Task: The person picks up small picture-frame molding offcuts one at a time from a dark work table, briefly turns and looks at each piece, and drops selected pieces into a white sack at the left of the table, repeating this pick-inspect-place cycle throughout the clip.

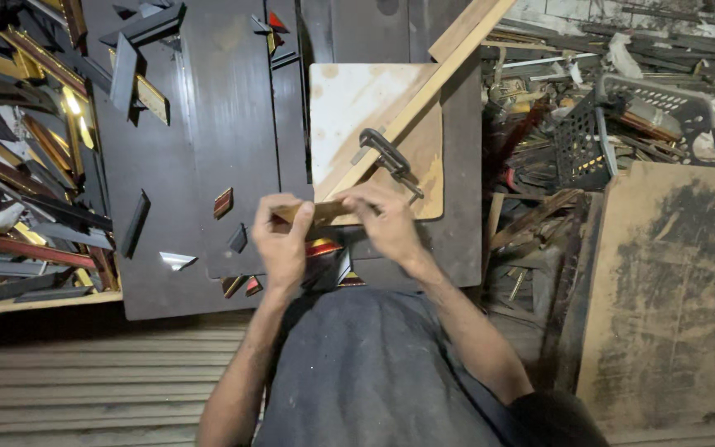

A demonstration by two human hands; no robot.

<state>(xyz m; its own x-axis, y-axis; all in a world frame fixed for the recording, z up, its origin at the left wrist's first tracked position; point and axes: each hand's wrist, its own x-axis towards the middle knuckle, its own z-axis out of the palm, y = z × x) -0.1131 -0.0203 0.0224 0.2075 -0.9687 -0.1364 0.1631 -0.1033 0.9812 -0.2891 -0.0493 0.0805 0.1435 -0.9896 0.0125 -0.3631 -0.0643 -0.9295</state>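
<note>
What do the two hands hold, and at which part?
Both the left hand and the right hand hold a short wooden strip, one at each end.

No packages, labels, signs or screens

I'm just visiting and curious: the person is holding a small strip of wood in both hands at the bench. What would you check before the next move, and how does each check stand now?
1. Both hands on the strip: ok. The left hand grips one end, the right hand the other.
2. Strip lifted free of the bench: cannot tell, the hands hide its underside.
3. Clamp on the long batten and board: ok, it straddles both; how tight, cannot tell.
4. Fingers away from the clamp: not ok, the right hand is very close to its screw end.
5. Bench space near the hands: not ok, small offcuts lie scattered there.
</note>
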